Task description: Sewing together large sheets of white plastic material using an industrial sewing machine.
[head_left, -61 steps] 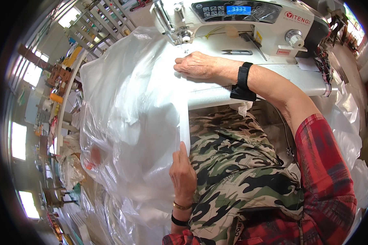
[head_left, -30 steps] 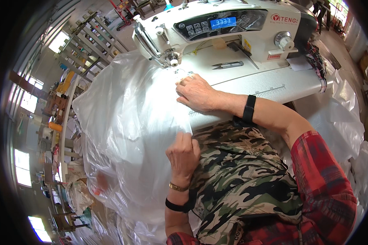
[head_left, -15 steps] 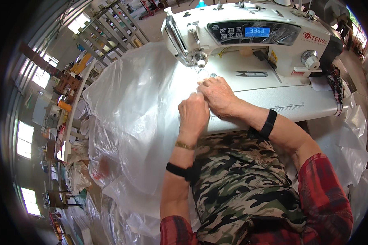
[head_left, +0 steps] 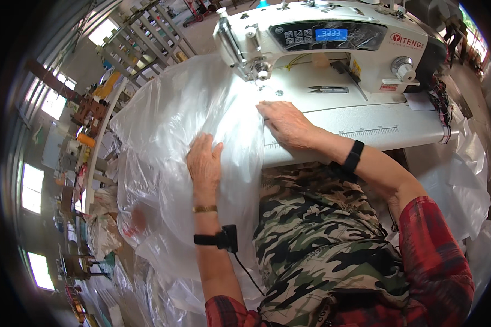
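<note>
My left hand (head_left: 204,163), centre-left of frame, lies palm down on the wide translucent white plastic sheet (head_left: 158,120). My right hand (head_left: 288,124), mid-frame, has fingertips at the sheet's right edge, just below the needle area; grip unclear. White sewing machine with black control panel (head_left: 379,61), upper right. Slim dark metal thread snips (head_left: 328,89) lie on its bed. Green-brown camouflage cloth (head_left: 322,245) covers my lap, lower centre.
</note>
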{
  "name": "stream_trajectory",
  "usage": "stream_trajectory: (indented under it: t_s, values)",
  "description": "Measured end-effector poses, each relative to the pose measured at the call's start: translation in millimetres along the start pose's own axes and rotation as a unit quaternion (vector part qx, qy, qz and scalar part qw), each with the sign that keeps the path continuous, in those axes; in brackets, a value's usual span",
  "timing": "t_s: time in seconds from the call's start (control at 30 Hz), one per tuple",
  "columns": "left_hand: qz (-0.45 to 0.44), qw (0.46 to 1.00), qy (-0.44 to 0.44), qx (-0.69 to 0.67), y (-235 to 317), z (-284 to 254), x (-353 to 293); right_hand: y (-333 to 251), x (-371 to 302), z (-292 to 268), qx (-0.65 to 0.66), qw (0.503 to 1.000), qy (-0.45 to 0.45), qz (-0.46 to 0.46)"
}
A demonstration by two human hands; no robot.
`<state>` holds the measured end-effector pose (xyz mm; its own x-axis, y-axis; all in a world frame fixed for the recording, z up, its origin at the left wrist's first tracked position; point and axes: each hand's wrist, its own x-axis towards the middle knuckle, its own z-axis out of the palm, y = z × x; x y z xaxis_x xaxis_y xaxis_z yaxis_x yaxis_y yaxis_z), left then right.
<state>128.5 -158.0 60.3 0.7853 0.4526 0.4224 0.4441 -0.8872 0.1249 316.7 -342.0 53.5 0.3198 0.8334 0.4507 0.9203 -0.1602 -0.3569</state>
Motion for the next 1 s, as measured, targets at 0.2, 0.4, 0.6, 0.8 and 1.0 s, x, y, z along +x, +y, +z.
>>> stream_trajectory:
  t_s: [0.2, 0.4, 0.6, 0.8, 1.0]
  values:
    - [0.036, 0.995, 0.008, -0.096, -34.0, 8.2, 6.7, -62.2, -74.3, 0.7, 0.174, 0.978, 0.105, -0.034]
    - [0.010, 0.993, -0.013, -0.113, -36.2, 8.9, 8.4, -83.0, -99.5, 78.7, 0.498, 0.828, 0.018, 0.256]
    - [0.008, 0.993, -0.014, -0.116, -39.5, 10.7, 8.4, -130.1, -97.8, 84.9, 0.524, 0.772, -0.337, 0.127]
    - [0.021, 0.993, -0.011, -0.118, -35.8, 12.0, 11.1, -117.8, -95.9, 75.2, 0.537, 0.801, -0.215, 0.152]
    - [0.018, 0.995, -0.012, -0.102, -38.0, 11.3, 10.7, -102.7, -92.7, 90.7, 0.500, 0.779, -0.075, 0.369]
